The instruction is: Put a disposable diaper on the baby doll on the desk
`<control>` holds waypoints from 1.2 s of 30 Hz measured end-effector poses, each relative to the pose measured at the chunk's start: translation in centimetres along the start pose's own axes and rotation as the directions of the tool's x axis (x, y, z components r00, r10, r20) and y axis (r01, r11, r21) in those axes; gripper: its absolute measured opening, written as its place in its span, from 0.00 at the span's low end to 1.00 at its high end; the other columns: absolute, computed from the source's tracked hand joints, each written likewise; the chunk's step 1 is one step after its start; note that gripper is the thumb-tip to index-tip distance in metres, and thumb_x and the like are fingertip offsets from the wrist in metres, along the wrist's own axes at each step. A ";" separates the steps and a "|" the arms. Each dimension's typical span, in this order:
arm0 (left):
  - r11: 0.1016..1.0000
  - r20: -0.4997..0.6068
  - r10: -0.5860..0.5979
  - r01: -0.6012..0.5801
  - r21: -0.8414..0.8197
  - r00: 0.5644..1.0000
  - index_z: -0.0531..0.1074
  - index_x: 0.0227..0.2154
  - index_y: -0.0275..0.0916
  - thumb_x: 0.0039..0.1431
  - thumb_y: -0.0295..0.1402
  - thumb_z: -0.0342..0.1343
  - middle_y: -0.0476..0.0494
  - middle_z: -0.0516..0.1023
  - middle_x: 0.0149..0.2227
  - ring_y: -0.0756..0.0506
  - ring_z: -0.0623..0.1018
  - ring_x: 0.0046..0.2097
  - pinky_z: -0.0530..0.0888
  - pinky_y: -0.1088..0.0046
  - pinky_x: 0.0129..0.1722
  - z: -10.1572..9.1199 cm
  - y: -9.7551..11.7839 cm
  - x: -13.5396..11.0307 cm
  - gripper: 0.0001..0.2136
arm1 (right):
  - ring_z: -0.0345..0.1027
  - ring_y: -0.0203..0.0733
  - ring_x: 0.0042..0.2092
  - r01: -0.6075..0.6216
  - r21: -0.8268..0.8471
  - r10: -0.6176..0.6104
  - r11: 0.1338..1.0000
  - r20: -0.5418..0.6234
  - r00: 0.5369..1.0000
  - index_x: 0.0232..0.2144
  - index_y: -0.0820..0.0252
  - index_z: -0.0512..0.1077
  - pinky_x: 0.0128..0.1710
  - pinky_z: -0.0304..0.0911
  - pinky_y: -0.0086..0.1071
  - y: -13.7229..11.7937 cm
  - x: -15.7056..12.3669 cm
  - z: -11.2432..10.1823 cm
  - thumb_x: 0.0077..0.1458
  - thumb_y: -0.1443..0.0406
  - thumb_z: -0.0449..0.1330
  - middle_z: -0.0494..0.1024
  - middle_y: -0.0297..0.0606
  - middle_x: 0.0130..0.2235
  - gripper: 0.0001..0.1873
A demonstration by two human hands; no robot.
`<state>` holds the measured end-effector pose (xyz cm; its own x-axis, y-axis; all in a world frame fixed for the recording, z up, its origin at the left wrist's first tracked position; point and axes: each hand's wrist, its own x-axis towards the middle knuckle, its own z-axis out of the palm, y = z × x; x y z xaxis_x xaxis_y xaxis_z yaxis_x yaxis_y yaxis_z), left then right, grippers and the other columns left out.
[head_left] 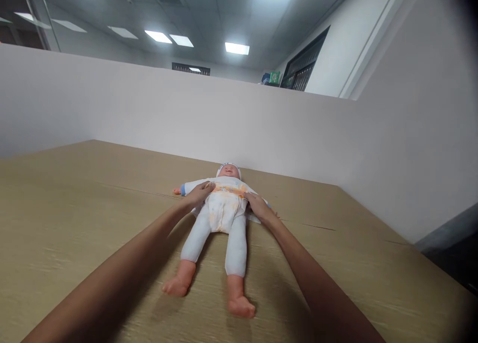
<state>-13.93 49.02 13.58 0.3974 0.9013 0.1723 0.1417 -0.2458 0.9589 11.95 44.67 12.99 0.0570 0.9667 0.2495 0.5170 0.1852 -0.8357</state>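
A baby doll point(236, 246) in a white outfit and cap lies on its back on the wooden tabletop, head away from me and bare feet toward me. Around its hips and belly is a white diaper point(223, 209) with an orange printed waistband. My left hand point(200, 193) is closed at the left end of the waistband, thumb and fingers on its edge. At the opposite end, my right hand point(258, 206) is closed on the diaper's side, its fingertips partly hidden. A whitish flap shows beneath my right hand, beside the doll's hip.
The wooden tabletop point(93, 193) has thin seams running across it. A pale partition wall point(168, 114) rises behind the doll's head, with another wall at the right. Beyond the partition are ceiling lights and a green package point(274, 77). A dark gap lies past the table's right edge.
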 end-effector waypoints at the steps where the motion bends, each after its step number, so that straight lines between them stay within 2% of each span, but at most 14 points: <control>1: 1.000 0.014 -0.015 0.016 -0.018 1.000 0.70 0.39 0.41 0.59 0.63 0.58 0.41 0.78 0.42 0.36 0.75 0.49 0.71 0.62 0.50 0.0 -0.2 -0.1 0.27 | 0.74 0.49 0.38 -0.011 0.025 0.011 1.000 0.007 1.000 0.29 0.55 0.73 0.42 0.72 0.41 0.4 0.1 0.2 0.59 0.41 0.54 0.82 0.40 0.32 0.26; 7: 0.994 0.065 -0.080 0.084 -0.064 0.995 0.70 0.35 0.41 0.57 0.65 0.61 0.46 0.77 0.36 0.39 0.75 0.43 0.71 0.64 0.45 0.1 0.4 -3.8 0.28 | 0.77 0.50 0.40 -0.032 0.127 0.021 0.991 0.087 0.996 0.30 0.53 0.75 0.43 0.76 0.42 0.5 -3.3 0.2 0.60 0.41 0.57 0.84 0.39 0.34 0.25; 11: 0.989 0.097 -0.118 0.126 -0.080 0.988 0.70 0.33 0.41 0.58 0.65 0.61 0.48 0.76 0.35 0.40 0.75 0.41 0.70 0.65 0.44 0.3 1.4 -7.3 0.28 | 0.81 0.51 0.45 -0.035 0.147 0.013 0.989 0.150 0.989 0.35 0.53 0.80 0.46 0.77 0.45 -0.3 -6.8 -1.6 0.61 0.41 0.62 0.87 0.38 0.39 0.24; 13: 0.981 0.104 -0.151 0.162 -0.107 0.983 0.72 0.34 0.41 0.57 0.64 0.63 0.47 0.79 0.37 0.39 0.76 0.44 0.70 0.65 0.46 0.4 1.9 -8.4 0.28 | 0.81 0.51 0.42 -0.026 0.118 0.007 0.993 0.153 0.988 0.38 0.54 0.80 0.44 0.78 0.44 -0.6 -8.0 -2.7 0.61 0.40 0.63 0.87 0.37 0.38 0.25; 15: 0.971 0.109 -0.190 0.204 -0.127 0.976 0.75 0.36 0.40 0.55 0.63 0.65 0.45 0.81 0.39 0.38 0.77 0.47 0.70 0.65 0.48 0.4 2.4 -8.9 0.28 | 0.81 0.50 0.37 -0.011 0.040 0.008 0.999 0.075 0.997 0.37 0.55 0.78 0.40 0.77 0.43 -0.7 -9.1 -3.5 0.62 0.40 0.62 0.86 0.38 0.35 0.26; 17: 0.964 0.111 -0.218 0.232 -0.131 0.970 0.75 0.36 0.40 0.53 0.62 0.67 0.43 0.82 0.39 0.37 0.78 0.48 0.71 0.65 0.47 0.5 2.8 -9.0 0.27 | 0.80 0.52 0.35 -0.007 -0.051 0.002 0.999 -0.081 0.997 0.37 0.56 0.76 0.40 0.76 0.45 -0.8 -10.1 -3.7 0.63 0.41 0.60 0.84 0.41 0.34 0.25; 20: 0.956 0.120 -0.228 0.246 -0.162 0.966 0.75 0.33 0.40 0.50 0.61 0.70 0.45 0.82 0.35 0.37 0.79 0.45 0.72 0.65 0.46 0.5 2.9 -8.8 0.27 | 0.79 0.58 0.47 0.015 -0.139 -0.060 0.990 -0.323 0.944 0.46 0.57 0.74 0.49 0.74 0.52 -1.3 -12.0 -2.9 0.67 0.46 0.57 0.84 0.51 0.47 0.22; 22: 0.950 0.129 -0.226 0.247 -0.189 0.966 0.75 0.32 0.40 0.49 0.61 0.71 0.46 0.82 0.34 0.38 0.78 0.43 0.72 0.65 0.44 0.4 2.7 -8.8 0.27 | 0.76 0.59 0.56 0.115 -0.240 -0.203 0.964 -0.382 0.902 0.55 0.57 0.73 0.57 0.71 0.56 -1.9 -13.3 -2.1 0.70 0.50 0.56 0.82 0.52 0.56 0.21; 24: 0.947 0.147 -0.217 0.245 -0.209 0.965 0.75 0.33 0.40 0.49 0.60 0.72 0.46 0.82 0.33 0.40 0.78 0.40 0.71 0.67 0.43 0.4 2.4 -8.8 0.27 | 0.73 0.57 0.62 0.292 -0.321 -0.384 0.901 -0.276 0.881 0.62 0.53 0.72 0.64 0.67 0.57 -2.6 -14.3 -1.5 0.73 0.55 0.55 0.79 0.48 0.61 0.20; 27: 0.926 0.206 -0.228 0.277 -0.255 0.952 0.77 0.34 0.40 0.50 0.61 0.72 0.46 0.82 0.34 0.42 0.78 0.39 0.71 0.68 0.40 0.2 2.0 -8.9 0.27 | 0.63 0.52 0.73 0.511 -0.262 -0.520 0.819 0.037 0.853 0.71 0.46 0.66 0.73 0.59 0.54 -3.1 -14.9 -1.0 0.76 0.59 0.53 0.72 0.41 0.71 0.25; 30: 0.898 0.243 -0.295 0.355 -0.259 0.924 0.78 0.37 0.40 0.51 0.63 0.70 0.45 0.82 0.34 0.43 0.79 0.37 0.71 0.70 0.38 -0.2 1.6 -8.9 0.29 | 0.53 0.50 0.78 0.527 -0.171 -0.498 0.833 0.185 0.847 0.75 0.42 0.62 0.78 0.51 0.54 -2.7 -14.9 -0.8 0.78 0.59 0.50 0.62 0.36 0.78 0.27; 33: 0.894 0.288 -0.309 0.380 -0.236 0.906 0.80 0.40 0.39 0.54 0.66 0.67 0.43 0.84 0.36 0.43 0.79 0.36 0.72 0.69 0.38 -1.0 1.1 -8.6 0.31 | 0.49 0.51 0.80 0.499 -0.129 -0.468 0.857 0.210 0.858 0.76 0.41 0.60 0.79 0.48 0.55 -2.1 -14.8 -0.7 0.79 0.58 0.49 0.58 0.35 0.79 0.28; 34: 0.909 0.286 -0.296 0.361 -0.210 0.911 0.80 0.40 0.39 0.55 0.66 0.65 0.43 0.83 0.36 0.44 0.79 0.36 0.72 0.69 0.38 -1.3 0.9 -8.5 0.31 | 0.48 0.50 0.80 0.497 -0.123 -0.466 0.859 0.213 0.859 0.77 0.41 0.60 0.80 0.47 0.55 -2.0 -14.7 -0.7 0.79 0.57 0.49 0.58 0.35 0.79 0.28; 36: 0.956 0.196 -0.256 0.279 -0.096 0.946 0.80 0.41 0.39 0.57 0.66 0.63 0.43 0.83 0.37 0.43 0.78 0.36 0.72 0.68 0.38 -1.9 1.0 -8.3 0.31 | 0.48 0.50 0.80 0.497 -0.115 -0.468 0.860 0.211 0.858 0.77 0.41 0.59 0.80 0.47 0.55 -1.9 -14.8 -0.7 0.79 0.57 0.49 0.58 0.34 0.79 0.28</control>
<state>-18.78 42.00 13.51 0.5179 0.8460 -0.1271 0.1594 0.0506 0.9859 10.79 29.94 11.22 -0.3737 0.7801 0.5018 0.5712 0.6198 -0.5381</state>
